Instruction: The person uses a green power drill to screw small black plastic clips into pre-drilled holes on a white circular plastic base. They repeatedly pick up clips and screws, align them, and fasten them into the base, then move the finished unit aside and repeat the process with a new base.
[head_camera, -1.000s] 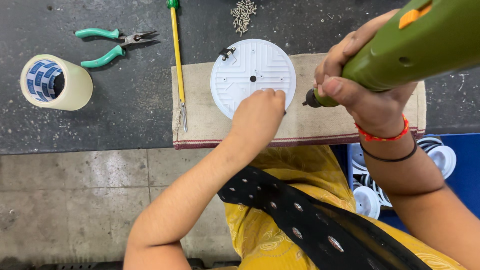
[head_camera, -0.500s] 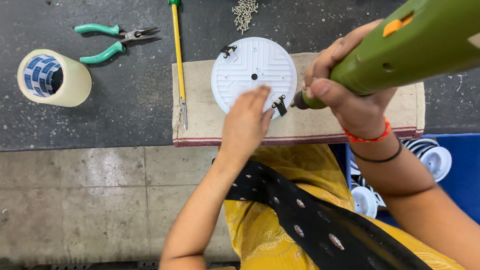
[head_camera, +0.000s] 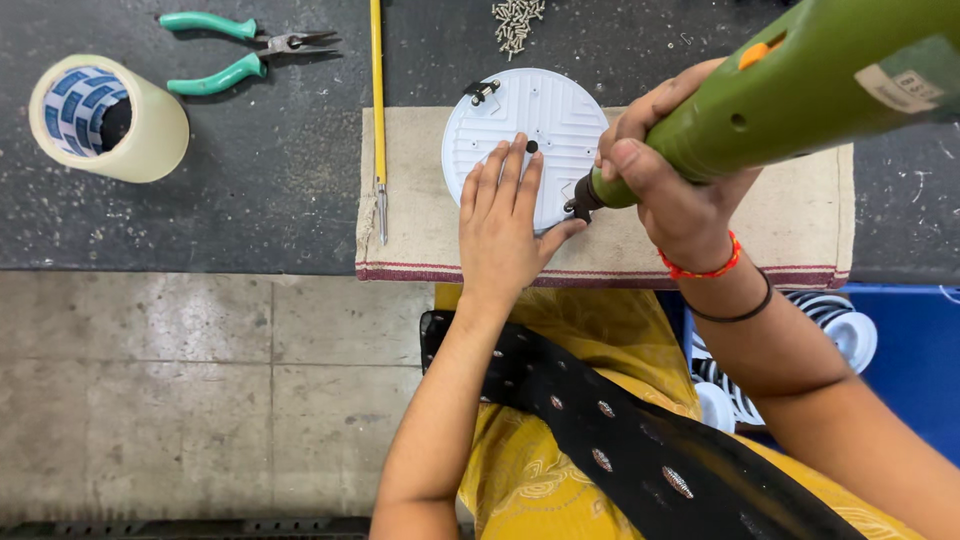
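Pressing a white disc flat while the driver meets its rim

Lying flat with fingers spread, the left hand (head_camera: 505, 225) presses on the near half of a round white ribbed disc (head_camera: 540, 115), holding nothing, its thumb reaching toward the disc's near right edge. Just right of that thumb, the dark tip of a green power screwdriver (head_camera: 800, 85) touches the disc's rim; the right hand (head_camera: 670, 180) is wrapped tightly round the tool's barrel. The disc sits on a beige cloth mat (head_camera: 810, 215), whose red-striped near edge lies just beneath the left wrist, near the bench's front edge. Bare mat stretches right of the right hand. Left of the left hand, a yellow-handled tool (head_camera: 377, 100) lies along the mat's left edge. Farther left on the dark bench (head_camera: 270, 190) lie teal pliers (head_camera: 235, 50) and a tape roll (head_camera: 105, 115), well apart. Beyond the disc, a small black clip (head_camera: 482, 91) sits on its far rim, and past it a heap of screws (head_camera: 517, 22).
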